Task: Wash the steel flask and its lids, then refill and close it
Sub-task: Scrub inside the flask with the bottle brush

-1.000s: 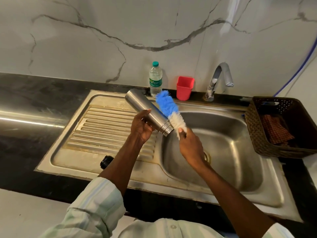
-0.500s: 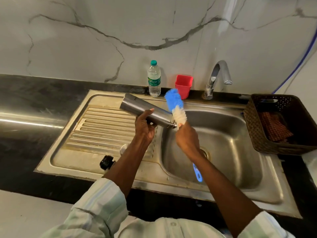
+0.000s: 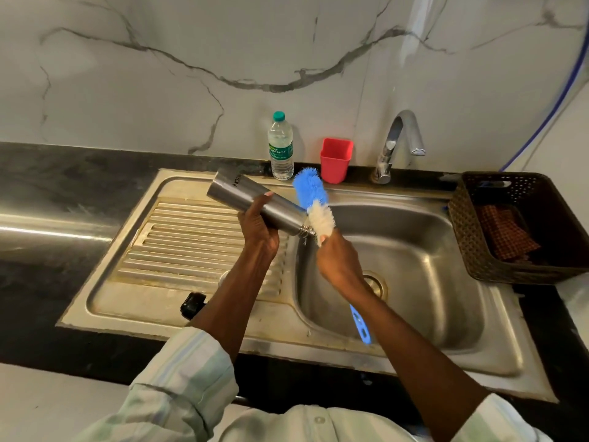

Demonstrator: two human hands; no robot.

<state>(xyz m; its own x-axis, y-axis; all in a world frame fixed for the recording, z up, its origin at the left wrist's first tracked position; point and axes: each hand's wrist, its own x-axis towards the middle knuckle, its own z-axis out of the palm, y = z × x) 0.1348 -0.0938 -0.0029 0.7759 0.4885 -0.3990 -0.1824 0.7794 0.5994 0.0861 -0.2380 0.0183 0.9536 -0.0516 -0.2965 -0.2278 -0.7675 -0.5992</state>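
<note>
My left hand (image 3: 259, 229) grips the steel flask (image 3: 242, 199) around its lower half, holding it nearly level above the sink's edge, base to the upper left and open neck to the right. My right hand (image 3: 339, 261) holds a bottle brush (image 3: 314, 200) with blue and white bristles; the white bristles touch the flask's threaded neck from outside. The brush's blue handle end (image 3: 361, 327) sticks out below my right wrist. A black lid (image 3: 191, 304) lies on the drainboard near its front edge. A second round lid (image 3: 223, 277) is mostly hidden behind my left forearm.
The steel sink (image 3: 414, 250) has its basin on the right and a ribbed drainboard (image 3: 178, 244) on the left. Behind it stand a plastic water bottle (image 3: 281, 148), a red cup (image 3: 336, 161) and the tap (image 3: 398, 145). A brown basket (image 3: 522, 224) with a cloth sits at the right.
The flask has tipped from steeply slanted to nearly level, and the brush has slid along its neck. Both hands keep their hold.
</note>
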